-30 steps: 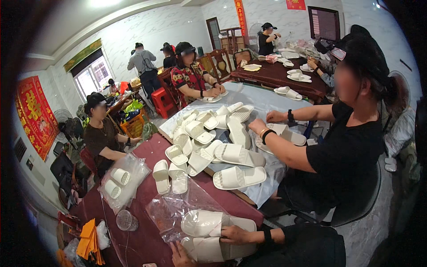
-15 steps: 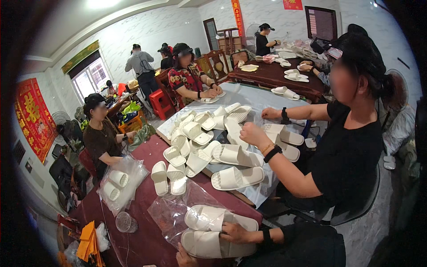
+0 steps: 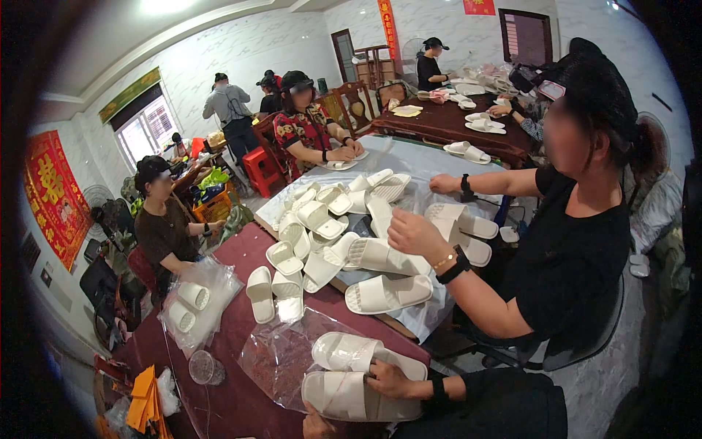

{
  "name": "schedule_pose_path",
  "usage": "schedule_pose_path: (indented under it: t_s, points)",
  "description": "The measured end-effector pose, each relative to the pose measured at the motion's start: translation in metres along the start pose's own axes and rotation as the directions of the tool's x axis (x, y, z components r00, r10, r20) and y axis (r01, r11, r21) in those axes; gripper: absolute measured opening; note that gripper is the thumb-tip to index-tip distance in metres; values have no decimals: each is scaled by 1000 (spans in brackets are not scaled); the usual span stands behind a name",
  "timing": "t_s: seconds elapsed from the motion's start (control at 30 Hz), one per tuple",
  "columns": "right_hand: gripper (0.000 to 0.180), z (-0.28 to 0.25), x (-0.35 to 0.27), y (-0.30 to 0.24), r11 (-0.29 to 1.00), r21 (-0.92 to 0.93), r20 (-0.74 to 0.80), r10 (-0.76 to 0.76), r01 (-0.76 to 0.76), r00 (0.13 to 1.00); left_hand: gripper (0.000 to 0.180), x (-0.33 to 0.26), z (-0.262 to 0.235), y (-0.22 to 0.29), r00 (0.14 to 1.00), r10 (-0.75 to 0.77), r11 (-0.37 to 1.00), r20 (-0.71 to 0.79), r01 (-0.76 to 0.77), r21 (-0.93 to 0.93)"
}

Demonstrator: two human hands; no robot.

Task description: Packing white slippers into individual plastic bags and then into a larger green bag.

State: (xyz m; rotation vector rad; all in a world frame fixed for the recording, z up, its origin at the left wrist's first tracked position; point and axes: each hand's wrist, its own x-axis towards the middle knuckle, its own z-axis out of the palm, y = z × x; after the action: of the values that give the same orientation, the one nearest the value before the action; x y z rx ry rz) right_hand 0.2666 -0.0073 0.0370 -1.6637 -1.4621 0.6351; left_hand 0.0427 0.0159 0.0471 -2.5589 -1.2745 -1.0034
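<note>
The left hand (image 3: 319, 424) has slid rightward, fingers against the slipper pair's (image 3: 344, 389) near toe, grip unclear; the right hand's (image 3: 389, 381) fingers clamp the pair, apparently steadying it.

The person's right hand (image 3: 389, 380) lies on the near slipper (image 3: 333, 393), with its fingers by the strap. The left hand (image 3: 318, 424) is at that slipper's toe. The far slipper (image 3: 340, 351) sits just beside it. Both are white. A clear bag (image 3: 274, 355) lies by their toes on the dark red cloth (image 3: 230, 293). Past it is a big pile of white slippers (image 3: 319, 221). A see-through cup (image 3: 207, 368) stands on the left. A helper in black (image 3: 581, 249) sits on the right.
</note>
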Motion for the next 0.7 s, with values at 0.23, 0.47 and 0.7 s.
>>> schedule_pose_path:
  t_s: [0.23,0.47,0.7]
  points:
    - [33,2,1,-2,1000,12,-27,5,-5,1000,50,-1,-14,15,984,-6,1000,180,11,-25]
    - [30,-6,-1,-11,999,-44,-56,-24,21,998,49,4,-22,30,987,-37,999,153,37,0]
    - [28,4,0,-10,1000,-3,-96,-9,8,995,59,12,-20,32,997,45,998,66,-48,34]
